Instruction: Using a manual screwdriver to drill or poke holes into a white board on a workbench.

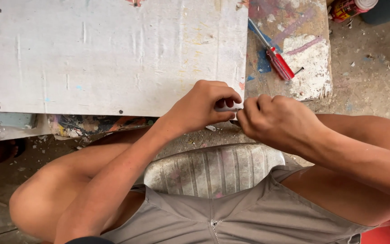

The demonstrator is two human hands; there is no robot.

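My left hand point(204, 106) and my right hand point(274, 122) meet in front of me, just below the edge of a white scratched board point(109, 54). Both grip a small white part point(228, 109) held between the fingertips; most of it is hidden by the fingers. My right hand's fingers pinch at its right end, where something dark and thin shows at the bottom. I cannot tell its exact shape.
A red-handled screwdriver point(277, 61) lies on a paint-stained block point(301, 49) beyond my right hand. I sit on a dirty white plastic stool point(213, 169). A red can point(350, 8) stands at the top right on the dusty floor point(371, 77).
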